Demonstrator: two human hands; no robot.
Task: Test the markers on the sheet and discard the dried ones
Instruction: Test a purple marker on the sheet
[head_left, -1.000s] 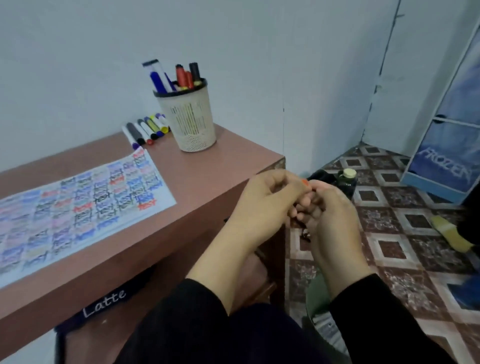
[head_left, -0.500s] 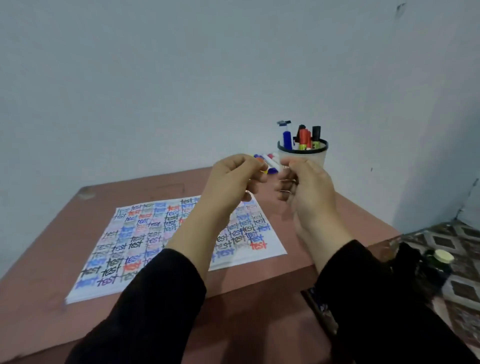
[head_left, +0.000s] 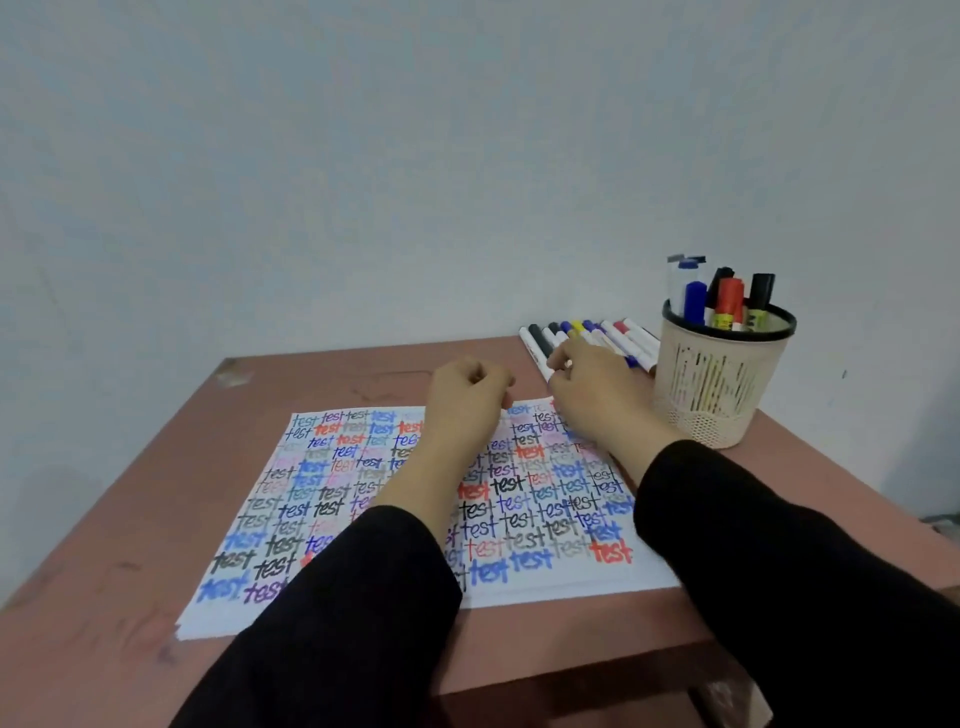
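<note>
Head cam view: your left hand (head_left: 467, 402) sits over the top edge of the test sheet (head_left: 322, 483), fingers curled into a loose fist, and honestly I can't tell if anything's tucked inside. Your right hand (head_left: 597, 400) is at the sheet's far right corner, fingers curled down at the row of loose markers (head_left: 618, 335) lying at the back of the table (head_left: 130, 519). The fingertips are right at a white-barrelled marker (head_left: 537, 356) on the row's left end, but can't tell if you've actually got it pinched. The sheet lies flat mid-table, covered in "test" in black, blue and red. Just beside the row stands a mesh pen cup (head_left: 717, 395) with more markers (head_left: 727, 299) upright in it.
</note>
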